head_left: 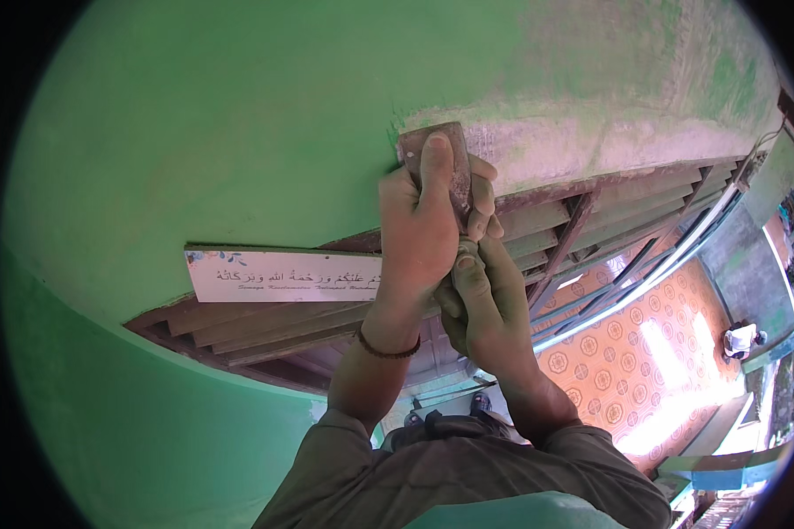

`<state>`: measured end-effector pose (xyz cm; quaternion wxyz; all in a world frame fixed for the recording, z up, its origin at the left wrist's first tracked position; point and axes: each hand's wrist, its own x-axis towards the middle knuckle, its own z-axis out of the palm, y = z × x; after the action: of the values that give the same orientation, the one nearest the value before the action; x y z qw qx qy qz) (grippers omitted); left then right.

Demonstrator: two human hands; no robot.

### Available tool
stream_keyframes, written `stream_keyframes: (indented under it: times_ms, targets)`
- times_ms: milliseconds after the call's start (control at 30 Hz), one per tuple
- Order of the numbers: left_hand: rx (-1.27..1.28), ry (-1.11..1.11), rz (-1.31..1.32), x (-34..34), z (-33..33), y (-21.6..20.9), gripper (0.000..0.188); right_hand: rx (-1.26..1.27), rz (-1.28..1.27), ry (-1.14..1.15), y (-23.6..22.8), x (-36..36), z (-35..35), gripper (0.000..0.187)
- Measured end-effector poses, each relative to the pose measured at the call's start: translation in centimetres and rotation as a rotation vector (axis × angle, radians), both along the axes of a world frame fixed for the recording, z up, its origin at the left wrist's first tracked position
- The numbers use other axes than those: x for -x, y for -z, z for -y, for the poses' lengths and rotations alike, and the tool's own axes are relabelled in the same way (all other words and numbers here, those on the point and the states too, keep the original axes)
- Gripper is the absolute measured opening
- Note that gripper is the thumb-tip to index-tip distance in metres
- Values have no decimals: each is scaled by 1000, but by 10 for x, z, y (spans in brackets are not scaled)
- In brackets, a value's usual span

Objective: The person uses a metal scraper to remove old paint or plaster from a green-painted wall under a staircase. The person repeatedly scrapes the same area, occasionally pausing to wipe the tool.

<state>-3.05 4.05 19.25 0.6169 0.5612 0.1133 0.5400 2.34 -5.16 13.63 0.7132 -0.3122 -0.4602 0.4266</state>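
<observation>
Both my hands are raised to the green wall, working a paint scraper with a flat, brownish blade. My left hand, with a dark beaded bracelet at the wrist, clasps the blade, thumb laid flat along its face and fingers curled behind it. Below it, my right hand is closed around the handle, mostly hidden in the fist. The blade's upper end lies at the wall, where green paint meets a pale, scraped strip.
Wooden louvre slats run just under the scraped strip. A white sign with flowers and lettering hangs left of my forearms. Far below lies an orange patterned tile floor; a person is at the right edge.
</observation>
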Motion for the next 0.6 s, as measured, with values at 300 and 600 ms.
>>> stream_keyframes:
  times_ms: [300, 600]
  targets:
    - [41, 4, 36, -1, 0, -4, 50, 52, -31, -43, -8, -2, 4, 18]
    - [42, -9, -31, 1, 8, -1, 53, 67, -61, -33, -7, 2, 10, 19]
